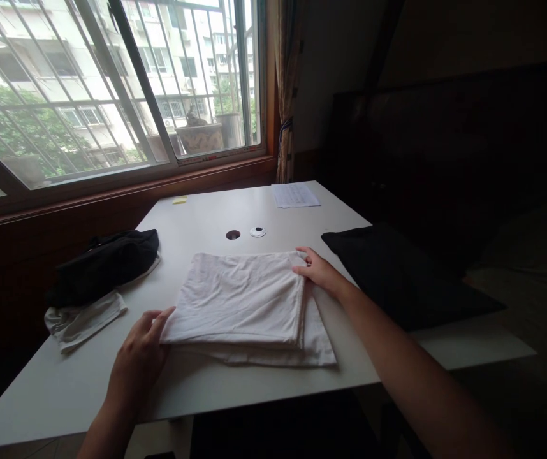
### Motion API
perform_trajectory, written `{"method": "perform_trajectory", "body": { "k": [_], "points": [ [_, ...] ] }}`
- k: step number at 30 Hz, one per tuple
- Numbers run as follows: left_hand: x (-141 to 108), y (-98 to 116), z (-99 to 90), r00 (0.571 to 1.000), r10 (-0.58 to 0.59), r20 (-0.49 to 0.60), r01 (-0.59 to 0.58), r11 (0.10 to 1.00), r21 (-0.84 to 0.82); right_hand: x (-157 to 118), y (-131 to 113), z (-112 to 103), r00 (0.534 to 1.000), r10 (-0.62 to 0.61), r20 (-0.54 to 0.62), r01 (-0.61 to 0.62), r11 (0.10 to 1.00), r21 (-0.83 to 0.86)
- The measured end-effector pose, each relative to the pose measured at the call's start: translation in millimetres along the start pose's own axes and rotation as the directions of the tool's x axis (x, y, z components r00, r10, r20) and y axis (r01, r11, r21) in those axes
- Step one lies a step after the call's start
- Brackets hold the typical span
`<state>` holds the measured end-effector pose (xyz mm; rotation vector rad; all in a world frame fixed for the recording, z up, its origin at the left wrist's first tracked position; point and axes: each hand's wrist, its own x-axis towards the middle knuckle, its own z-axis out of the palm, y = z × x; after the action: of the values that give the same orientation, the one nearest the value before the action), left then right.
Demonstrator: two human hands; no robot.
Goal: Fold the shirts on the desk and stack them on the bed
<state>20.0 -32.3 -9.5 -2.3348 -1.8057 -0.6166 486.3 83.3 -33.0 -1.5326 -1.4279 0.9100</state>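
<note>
With the white folded cloth (240, 296) taken as the clock's center, a dark garment pile (108, 261) is seen at nine to ten o'clock on the table (77, 398). At eight o'clock, the cloth's near corner is touched by the left hand (140, 350); whether it is pinched cannot be told. The cloth is laid flat between both hands. At two o'clock, its far corner is pinched between thumb and fingers of the right hand (320, 271). At three, a black cloth (407, 277) is spread.
</note>
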Motion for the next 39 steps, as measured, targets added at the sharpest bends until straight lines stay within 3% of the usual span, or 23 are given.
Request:
{"method": "perform_trajectory", "body": {
  "k": [3, 6, 9, 11, 13, 16, 19, 23, 30, 34, 39],
  "points": [
    [-12.2, -11.1, -6.7, 0.989, 0.055, 0.135, -0.040, 0.993, -0.107, -2.9, -6.6, 5.6, 1.000, -0.018, -0.003, 0.018, 1.000, -0.016],
    [-17.1, -16.8, -26.3, 0.941, 0.131, 0.313, -0.043, 0.961, -0.274, -4.2, -10.6, 6.5, 0.999, -0.031, -0.016, 0.031, 0.999, -0.016],
    [-5.1, -19.6, -50.5, 0.867, 0.188, 0.462, 0.030, 0.905, -0.425, -5.0, -13.9, 6.4, 0.999, -0.040, -0.015, 0.039, 0.999, -0.028],
    [13.8, -23.4, -57.0, 0.847, 0.184, 0.498, 0.096, 0.869, -0.485, -5.1, -15.6, 6.7, 0.999, -0.037, -0.010, 0.036, 0.998, -0.045],
    [39.7, -29.8, -49.4, 0.889, 0.121, 0.442, 0.151, 0.833, -0.533, -4.9, -16.3, 7.7, 0.999, -0.032, -0.002, 0.032, 0.998, -0.061],
    [83.4, -40.4, -15.8, 0.970, -0.071, 0.234, 0.201, 0.777, -0.597, -4.8, -15.5, 9.6, 0.999, -0.037, 0.006, 0.038, 0.995, -0.092],
    [120.4, -45.5, 23.1, 0.969, -0.157, 0.191, 0.245, 0.718, -0.651, -6.2, -15.5, 10.8, 0.998, -0.069, 0.004, 0.069, 0.988, -0.135],
    [147.7, -47.3, 54.2, 0.964, -0.087, 0.251, 0.232, 0.733, -0.639, -9.8, -21.6, 11.4, 0.993, -0.119, -0.008, 0.115, 0.978, -0.173],
    [152.3, -55.9, 60.6, 0.977, -0.035, 0.211, 0.155, 0.796, -0.585, -12.4, -28.9, 14.0, 0.992, -0.115, -0.045, 0.111, 0.991, -0.069],
    [153.4, -56.6, 62.2, 0.986, -0.015, 0.166, 0.100, 0.852, -0.514, -9.0, -23.7, 17.4, 0.993, -0.082, -0.088, 0.068, 0.986, -0.151],
    [159.0, -58.6, 72.7, 0.992, -0.062, 0.108, 0.103, 0.897, -0.430, -2.7, -18.5, 21.5, 0.980, -0.138, -0.143, 0.103, 0.968, -0.228]
  ]
}}
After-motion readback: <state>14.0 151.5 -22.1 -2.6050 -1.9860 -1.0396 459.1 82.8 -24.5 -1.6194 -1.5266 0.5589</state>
